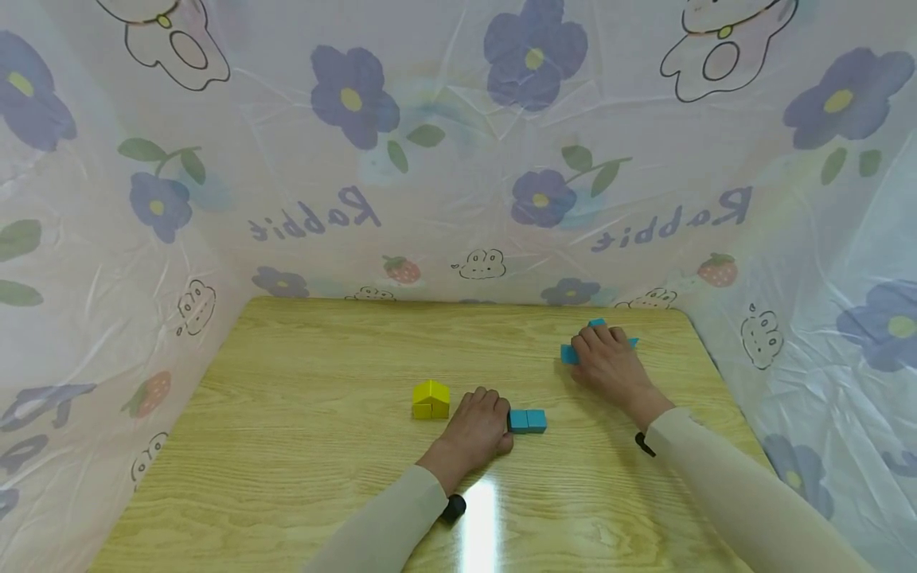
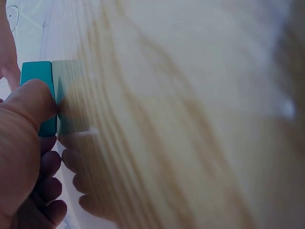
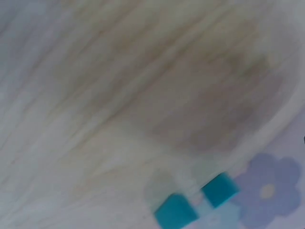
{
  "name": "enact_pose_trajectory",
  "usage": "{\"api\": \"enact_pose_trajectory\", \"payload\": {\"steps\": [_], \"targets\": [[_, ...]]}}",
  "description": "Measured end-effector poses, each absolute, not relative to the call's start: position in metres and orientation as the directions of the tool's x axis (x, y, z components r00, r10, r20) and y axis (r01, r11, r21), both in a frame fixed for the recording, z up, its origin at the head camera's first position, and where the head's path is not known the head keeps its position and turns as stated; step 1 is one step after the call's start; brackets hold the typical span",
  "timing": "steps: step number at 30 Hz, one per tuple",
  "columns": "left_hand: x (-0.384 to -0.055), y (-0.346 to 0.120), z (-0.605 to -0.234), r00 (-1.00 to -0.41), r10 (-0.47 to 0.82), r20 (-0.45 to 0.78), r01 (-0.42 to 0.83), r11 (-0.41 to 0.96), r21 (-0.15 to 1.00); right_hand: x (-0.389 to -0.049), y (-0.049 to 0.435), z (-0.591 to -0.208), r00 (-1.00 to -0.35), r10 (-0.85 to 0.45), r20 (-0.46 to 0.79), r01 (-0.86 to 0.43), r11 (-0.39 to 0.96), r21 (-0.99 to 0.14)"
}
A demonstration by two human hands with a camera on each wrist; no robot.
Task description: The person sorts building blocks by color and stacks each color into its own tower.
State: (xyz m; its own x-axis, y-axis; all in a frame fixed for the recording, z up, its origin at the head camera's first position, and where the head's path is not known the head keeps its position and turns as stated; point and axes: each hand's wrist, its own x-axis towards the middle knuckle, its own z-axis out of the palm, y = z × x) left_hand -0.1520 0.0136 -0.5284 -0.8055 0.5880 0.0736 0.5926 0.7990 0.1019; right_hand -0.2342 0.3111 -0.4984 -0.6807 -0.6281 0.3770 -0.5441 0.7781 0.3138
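Note:
In the head view two blue blocks stand side by side against my left hand. Its thumb lies across the face of a blue block in the left wrist view, with the other fingers curled on the far side, pinching it. At the back right, my right hand reaches down over a group of blue pieces, which stick out around it. The fingers bend over them and hide whatever they touch. Two blue blocks show low in the right wrist view, where the hand itself is out of sight.
Left of my left hand, yellow blocks form a small house shape with a peaked top. Everything rests on a wood-grain table. Printed sheeting encloses its back and sides.

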Motion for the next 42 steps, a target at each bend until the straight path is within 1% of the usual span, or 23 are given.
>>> {"api": "enact_pose_trajectory", "payload": {"steps": [10,13,16,20,25,28,32,42], "targets": [[-0.154,0.014,-0.532,-0.812,0.581,0.064,0.584,0.802,0.128,-0.221,0.282,-0.499,-0.571,-0.701,0.427,-0.605,0.711,0.358],[-0.154,0.014,-0.531,-0.812,0.580,0.068,0.584,0.803,0.123,-0.216,0.275,-0.497,-0.552,-0.712,0.434,-0.617,0.699,0.362],[-0.154,0.014,-0.529,-0.812,0.579,0.073,0.583,0.804,0.118,-0.210,0.269,-0.494,-0.562,-0.712,0.421,-0.633,0.698,0.334],[-0.154,0.014,-0.529,-0.814,0.577,0.065,0.580,0.806,0.115,-0.199,0.261,-0.491,-0.609,-0.705,0.364,-0.660,0.705,0.260],[-0.155,0.014,-0.530,-0.816,0.576,0.052,0.578,0.807,0.124,-0.186,0.253,-0.489,-0.667,-0.691,0.280,-0.690,0.714,0.120],[-0.156,0.015,-0.530,-0.817,0.575,0.047,0.576,0.808,0.124,-0.181,0.249,-0.488,-0.682,-0.685,0.257,-0.698,0.714,0.051],[-0.156,0.015,-0.530,-0.816,0.576,0.045,0.577,0.809,0.114,-0.177,0.244,-0.487,-0.678,-0.690,0.252,-0.707,0.706,0.033],[-0.155,0.015,-0.529,-0.817,0.573,0.062,0.576,0.811,0.105,-0.170,0.237,-0.496,-0.645,-0.718,0.260,-0.733,0.678,0.056]]}}
